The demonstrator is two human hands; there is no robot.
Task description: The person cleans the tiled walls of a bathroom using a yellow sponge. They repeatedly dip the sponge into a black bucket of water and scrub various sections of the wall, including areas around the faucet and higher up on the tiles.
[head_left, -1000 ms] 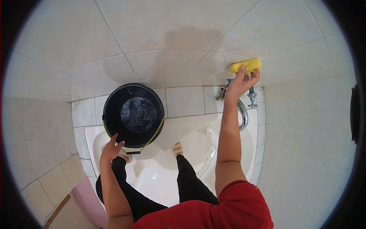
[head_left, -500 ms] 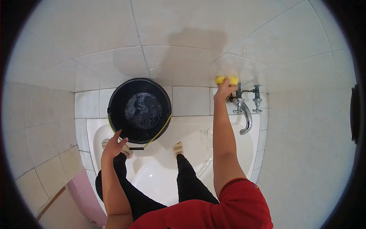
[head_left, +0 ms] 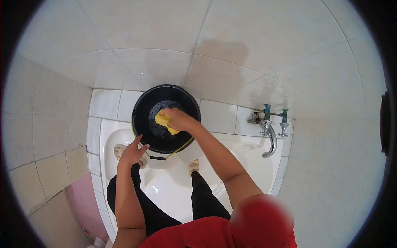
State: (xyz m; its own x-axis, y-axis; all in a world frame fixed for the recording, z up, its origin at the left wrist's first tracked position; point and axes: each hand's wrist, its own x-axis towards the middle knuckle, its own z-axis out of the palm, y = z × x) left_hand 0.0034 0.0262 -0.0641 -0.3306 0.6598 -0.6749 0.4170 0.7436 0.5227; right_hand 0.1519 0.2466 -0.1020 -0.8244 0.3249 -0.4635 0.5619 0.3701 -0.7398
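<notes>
My right hand (head_left: pixel 180 120) holds a yellow sponge (head_left: pixel 162 118) over the mouth of a black bucket (head_left: pixel 142 99); how far down inside it reaches, I cannot tell. Soapy water (head_left: pixel 159 130) with bubbles shows at the bottom of the bucket. At the bucket's near left rim is my left hand (head_left: pixel 133 153), its thumb and fingers apart and nothing held in it. Beside that hand the bucket's yellow handle with its black grip (head_left: pixel 157 158) hangs down at the front.
I stand in a white bathtub (head_left: pixel 231 165), the bucket at its far tiled ledge (head_left: pixel 218 115). A chrome tap (head_left: pixel 269 142) juts out at the right. Tiled walls (head_left: pixel 161 66) rise behind and at both sides. A pink panel (head_left: pixel 84 198) is at lower left.
My right hand has brought the sponge from the wall beside the tap leftward to the bucket. My left hand stays by the rim. The whole view has shifted slightly.
</notes>
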